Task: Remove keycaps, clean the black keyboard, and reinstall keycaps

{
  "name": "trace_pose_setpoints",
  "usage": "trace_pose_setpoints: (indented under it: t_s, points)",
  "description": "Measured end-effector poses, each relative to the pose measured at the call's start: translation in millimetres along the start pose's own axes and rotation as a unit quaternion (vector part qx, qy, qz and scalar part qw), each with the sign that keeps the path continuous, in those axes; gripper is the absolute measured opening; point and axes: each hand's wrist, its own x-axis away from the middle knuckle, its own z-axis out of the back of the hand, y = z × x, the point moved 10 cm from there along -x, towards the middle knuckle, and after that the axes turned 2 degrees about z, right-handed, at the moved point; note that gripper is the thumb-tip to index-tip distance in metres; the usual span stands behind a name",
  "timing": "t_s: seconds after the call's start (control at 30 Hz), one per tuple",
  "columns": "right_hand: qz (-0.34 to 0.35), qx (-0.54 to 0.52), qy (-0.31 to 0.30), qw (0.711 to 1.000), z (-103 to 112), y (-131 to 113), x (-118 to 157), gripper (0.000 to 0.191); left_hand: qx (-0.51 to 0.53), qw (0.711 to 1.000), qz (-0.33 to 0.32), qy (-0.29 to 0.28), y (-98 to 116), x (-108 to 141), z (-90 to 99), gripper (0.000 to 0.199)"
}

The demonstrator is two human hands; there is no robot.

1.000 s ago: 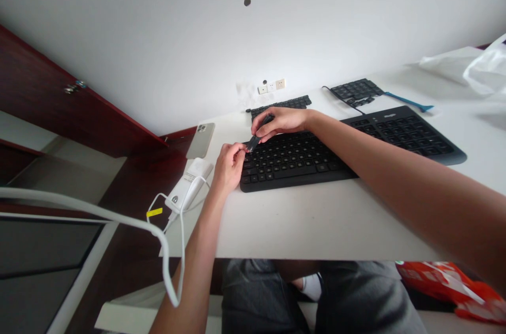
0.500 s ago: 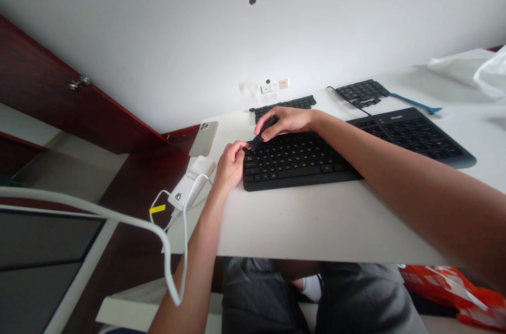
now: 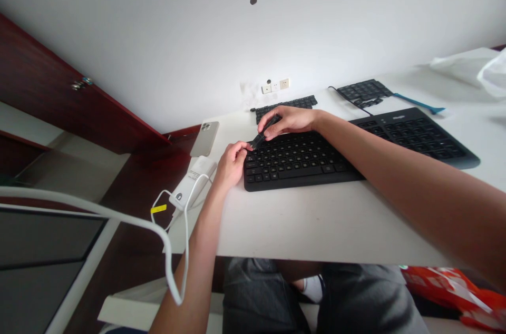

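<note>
A black keyboard (image 3: 302, 172) lies on the white table, many of its keycaps off and its bottom-row keys in place. In my right hand (image 3: 290, 120), closed, is a short black handheld tool (image 3: 259, 140), tilted with its tip down at the keyboard's upper left corner. My left hand (image 3: 232, 164) is by the keyboard's left edge, thumb and fingers pinched together at the tool's tip. Whatever sits between those fingertips is too small to make out. Loose black keycaps (image 3: 306, 101) lie in rows behind the keyboard, with another group of keycaps (image 3: 363, 89) further right.
Left of the keyboard are a phone (image 3: 204, 139) and a white power bank (image 3: 193, 182) with a white cable (image 3: 185, 239). A blue brush (image 3: 419, 103) lies behind the keyboard's right part. A translucent plastic bag (image 3: 462, 73) rests at the far right, near the wall.
Both hands stay at the keyboard's upper left corner with almost no movement. The whole view has shifted very slightly.
</note>
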Motion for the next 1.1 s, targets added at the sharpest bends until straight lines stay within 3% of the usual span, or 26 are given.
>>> trace_pose_setpoints:
  t_s: [0.33,0.63,0.87,1.1]
  points:
    - [0.038,0.188,0.005,0.981,-2.3,-15.1,-2.1,0.039,-0.019,0.999,0.031,0.007,2.6,2.9,0.1,0.016]
    - [0.059,0.255,-0.002,0.965,-11.0,-29.1,-5.3,0.044,0.04,0.999,0.022,0.026,-5.1,1.4,1.9,0.019]
    - [0.064,0.358,0.068,0.929,-25.0,-55.0,-7.4,0.041,0.036,0.998,0.034,0.034,-4.2,2.5,4.0,0.024]
    - [0.119,0.459,0.096,0.875,-61.7,-75.9,-2.5,0.022,0.069,0.997,0.012,0.045,-5.9,0.6,6.0,0.02]
